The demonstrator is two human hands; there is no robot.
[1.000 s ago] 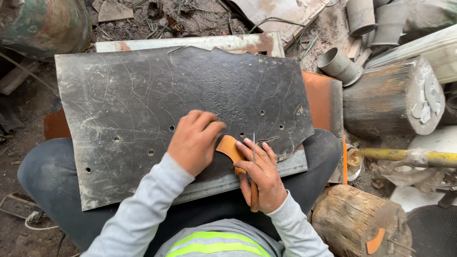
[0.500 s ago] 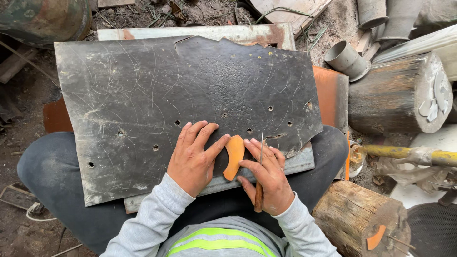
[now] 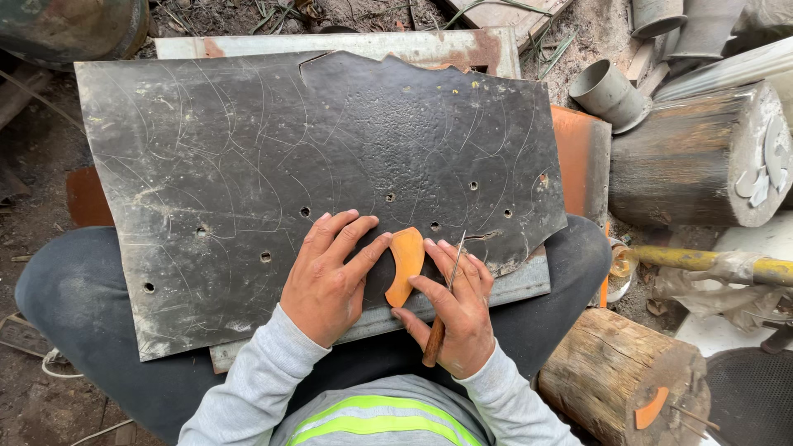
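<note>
A person sits with a dark sheet (image 3: 248, 165) laid across the lap, resting on a grey board (image 3: 504, 285) and a rusty orange plate (image 3: 582, 157). The sheet is scratched with curved lines and pierced by several small holes.

The left hand (image 3: 330, 277) lies flat on the sheet near its lower edge, fingers spread and slightly apart, gripping nothing; its thumb touches the left side of an orange template (image 3: 405, 264). The template is a small curved piece, lying flat on the sheet between the two hands.

The right hand (image 3: 454, 310) rests just right of the template, with fingertips on its lower end and right edge. This hand's grip is closed on a scriber (image 3: 443, 306), a thin metal spike with a wooden handle. The spike points up past the fingers, and the handle end sticks out below the palm.

To the right stand a large log (image 3: 702, 161) with pale cut shapes on its face, grey pipes (image 3: 607, 91), and a yellow bar (image 3: 710, 263). A second log (image 3: 628, 372) lies by the right knee, another orange piece on its end.
</note>
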